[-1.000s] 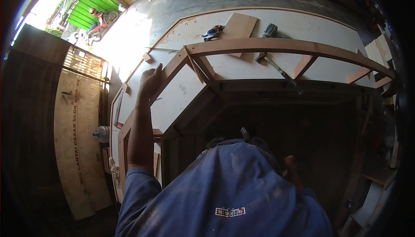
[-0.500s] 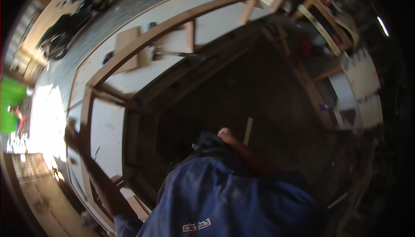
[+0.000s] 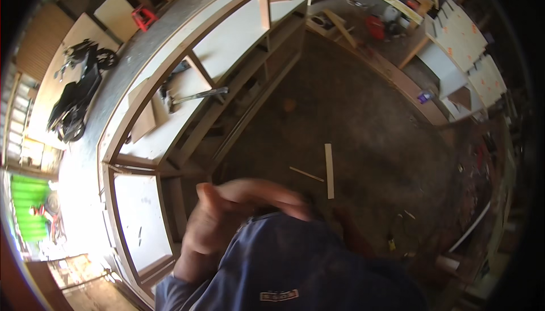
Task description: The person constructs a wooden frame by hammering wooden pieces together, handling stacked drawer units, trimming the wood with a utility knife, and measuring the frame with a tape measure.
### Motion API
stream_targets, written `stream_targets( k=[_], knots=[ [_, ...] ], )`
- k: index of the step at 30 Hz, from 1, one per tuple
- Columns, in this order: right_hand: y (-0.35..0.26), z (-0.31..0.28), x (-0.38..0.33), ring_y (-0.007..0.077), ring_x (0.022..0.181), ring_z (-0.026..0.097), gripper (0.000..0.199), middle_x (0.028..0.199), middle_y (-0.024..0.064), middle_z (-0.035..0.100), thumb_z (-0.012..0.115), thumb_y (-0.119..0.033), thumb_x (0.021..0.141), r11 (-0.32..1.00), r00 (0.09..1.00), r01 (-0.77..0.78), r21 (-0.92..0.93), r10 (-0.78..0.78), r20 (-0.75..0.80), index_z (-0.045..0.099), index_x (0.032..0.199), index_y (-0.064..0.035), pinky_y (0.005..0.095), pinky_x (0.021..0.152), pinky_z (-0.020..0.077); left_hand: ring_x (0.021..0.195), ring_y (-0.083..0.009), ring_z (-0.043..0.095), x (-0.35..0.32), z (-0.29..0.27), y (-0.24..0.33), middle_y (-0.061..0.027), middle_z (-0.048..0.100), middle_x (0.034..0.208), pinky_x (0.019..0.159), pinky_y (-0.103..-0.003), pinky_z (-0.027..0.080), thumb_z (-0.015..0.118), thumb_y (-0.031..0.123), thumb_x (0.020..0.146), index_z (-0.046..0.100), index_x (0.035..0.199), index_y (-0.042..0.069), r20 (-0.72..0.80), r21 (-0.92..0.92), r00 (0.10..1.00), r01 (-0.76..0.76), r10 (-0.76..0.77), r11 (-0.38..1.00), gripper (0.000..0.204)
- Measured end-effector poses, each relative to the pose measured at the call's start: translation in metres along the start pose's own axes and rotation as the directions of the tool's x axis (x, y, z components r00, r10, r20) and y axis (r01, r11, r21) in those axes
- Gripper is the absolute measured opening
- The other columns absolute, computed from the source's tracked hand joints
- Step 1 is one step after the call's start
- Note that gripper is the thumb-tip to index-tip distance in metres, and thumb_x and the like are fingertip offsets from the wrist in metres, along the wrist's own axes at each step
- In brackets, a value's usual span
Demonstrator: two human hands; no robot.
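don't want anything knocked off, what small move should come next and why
Perhaps use the left hand to slide the hammer further onto the white worktop: its handle seems to jut past the inner edge, where it might get bumped.

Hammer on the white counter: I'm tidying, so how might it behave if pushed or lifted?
The hammer likely feels head-heavy, its bulky head at one end. Pushed handle-first, it might tip off: the handle seems to overhang the counter.
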State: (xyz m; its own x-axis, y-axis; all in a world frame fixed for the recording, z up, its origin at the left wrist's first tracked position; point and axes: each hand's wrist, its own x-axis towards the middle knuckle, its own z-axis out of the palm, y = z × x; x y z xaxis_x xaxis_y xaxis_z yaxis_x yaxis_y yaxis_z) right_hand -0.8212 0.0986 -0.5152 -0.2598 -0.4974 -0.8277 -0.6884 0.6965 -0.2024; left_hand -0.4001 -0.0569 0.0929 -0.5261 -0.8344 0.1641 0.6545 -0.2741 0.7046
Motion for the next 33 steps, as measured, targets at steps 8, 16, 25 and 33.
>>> stream_targets(
  k=[8, 16, 25, 33],
  knots=[
    [0.101, -0.052, -0.056, 0.0271, 0.093, 0.07, 0.031, 0.103, 0.01, 0.072, 0.057, -0.033, 0.095, 0.674, 0.903, 0.395, -0.624, -0.408, 0.131, 0.07, 0.115, -0.0133, 0.0456, 0.082, 0.0544, 0.131, -0.0437, 0.045, 0.08, 0.176, -0.115, -0.0363, 0.044, 0.14, 0.112, -0.054, 0.03, 0.053, 0.087, 0.062, 0.036, 0.14, -0.019, 0.616, -0.511, 0.767, 0.214, 0.181, 0.833, 0.132],
    [0.212, -0.111, -0.009, 0.0239, 0.077, 0.07, 0.029, 0.089, 0.0102, 0.073, 0.058, -0.028, 0.094, 0.958, 0.934, -0.247, 0.143, 0.275, -0.227, 0.073, 0.095, -0.003, 0.0407, 0.077, 0.0545, 0.132, -0.039, 0.048, 0.162, 0.205, -0.152, -0.0271, 0.054, 0.136, 0.113, -0.05, 0.033, 0.04, 0.074, 0.085, 0.048, 0.138, -0.009, 0.78, -0.289, 0.623, 0.275, 0.058, 0.917, 0.098],
    [0.134, -0.164, 0.021, 0.0197, 0.069, 0.07, 0.02, 0.077, 0.0093, 0.073, 0.065, -0.021, 0.087, 0.888, 0.982, -0.095, 0.45, 0.158, -0.105, 0.074, 0.084, -0.0036, 0.0369, 0.07, 0.055, 0.113, -0.0378, 0.062, 0.268, -0.071, -0.287, -0.0206, 0.066, 0.12, 0.098, -0.046, 0.047, 0.05, 0.06, 0.094, 0.063, 0.125, 0.002, -0.379, 0.918, 0.861, 0.304, -0.339, -0.253, 0.067],
    [0.086, -0.212, 0.051, 0.0239, 0.064, 0.068, 0.017, 0.076, 0.0115, 0.07, 0.068, -0.018, 0.085, 0.975, 0.997, -0.069, 0.21, 0.077, -0.032, 0.072, 0.082, -0.0025, 0.0389, 0.061, 0.0539, 0.079, -0.029, 0.07, 0.187, -0.393, -0.396, -0.0158, 0.073, 0.094, 0.07, -0.047, 0.057, 0.06, 0.054, 0.089, 0.072, 0.111, 0.008, -0.739, 0.526, 0.113, 0.713, -0.664, -0.464, 0.053]
  ],
)
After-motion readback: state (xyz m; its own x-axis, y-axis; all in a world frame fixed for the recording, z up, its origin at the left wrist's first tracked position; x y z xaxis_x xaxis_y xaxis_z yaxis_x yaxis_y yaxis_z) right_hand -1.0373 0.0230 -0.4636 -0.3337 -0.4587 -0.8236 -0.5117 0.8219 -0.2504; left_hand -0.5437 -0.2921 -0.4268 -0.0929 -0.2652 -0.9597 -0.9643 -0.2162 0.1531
